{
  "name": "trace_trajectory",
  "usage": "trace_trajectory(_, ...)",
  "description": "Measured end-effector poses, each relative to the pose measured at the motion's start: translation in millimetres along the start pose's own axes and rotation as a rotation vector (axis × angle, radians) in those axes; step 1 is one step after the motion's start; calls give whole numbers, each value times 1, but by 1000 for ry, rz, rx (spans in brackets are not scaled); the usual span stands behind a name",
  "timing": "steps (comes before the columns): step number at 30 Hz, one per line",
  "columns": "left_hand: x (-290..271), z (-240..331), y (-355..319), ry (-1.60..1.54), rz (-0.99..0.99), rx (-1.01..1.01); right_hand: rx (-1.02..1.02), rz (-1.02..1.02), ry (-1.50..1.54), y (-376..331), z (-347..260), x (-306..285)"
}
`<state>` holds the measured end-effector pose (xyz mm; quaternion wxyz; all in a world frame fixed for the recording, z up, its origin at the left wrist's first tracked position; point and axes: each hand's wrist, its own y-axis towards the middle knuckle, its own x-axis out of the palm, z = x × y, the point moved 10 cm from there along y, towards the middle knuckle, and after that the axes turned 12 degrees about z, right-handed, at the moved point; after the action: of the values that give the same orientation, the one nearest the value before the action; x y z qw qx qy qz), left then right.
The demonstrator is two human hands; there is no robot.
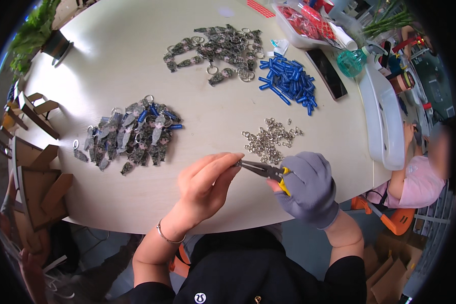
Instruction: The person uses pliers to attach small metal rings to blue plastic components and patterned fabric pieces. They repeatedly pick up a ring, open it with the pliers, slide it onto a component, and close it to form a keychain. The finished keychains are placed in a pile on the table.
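We see a pair of needle-nose pliers (265,171) with yellow handles held just above the near edge of the pale round table (137,55). Their long axis runs almost level across the view, sloping slightly down from the tips on our left to the handles on our right, so the nose points left toward the bare hand. The right hand (307,188), in a grey glove, is closed around the yellow handles. The left hand (206,183), bare with a thin bracelet at the wrist, has thumb and fingertips pressed together right at the plier tips; a small metal piece seems pinched there, but it is too small for us to name.

Just beyond the pliers lies a loose heap of small silver jump rings (269,140). Farther back and to the right is a pile of blue plastic tubes (288,81), and beside it a dark phone (326,74). At the far middle sits a pile of camouflage-patterned keychain charms (219,48) with split rings. To the left, well apart from the hands, lies a second pile of the same charms with blue tubes fitted (129,134). A white tray (382,121) rests along the right edge, near another person in a pink top (421,182).
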<state>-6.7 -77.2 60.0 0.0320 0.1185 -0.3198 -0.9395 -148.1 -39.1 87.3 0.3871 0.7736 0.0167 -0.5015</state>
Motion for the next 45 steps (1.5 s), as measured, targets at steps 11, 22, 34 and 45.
trace_trajectory(11,-44,-84,40,1231,-61,30,1014,296,1082,-65,150,53)
trace_trajectory(22,76,-143,115,989,-209,86,1214,472,1024,-86,182,38)
trace_trajectory(34,73,-124,150,705,-73,26,733,161,7,-71,179,34)
trace_trajectory(45,70,-80,56,-567,-208,-750,714,259,43,-69,179,24)
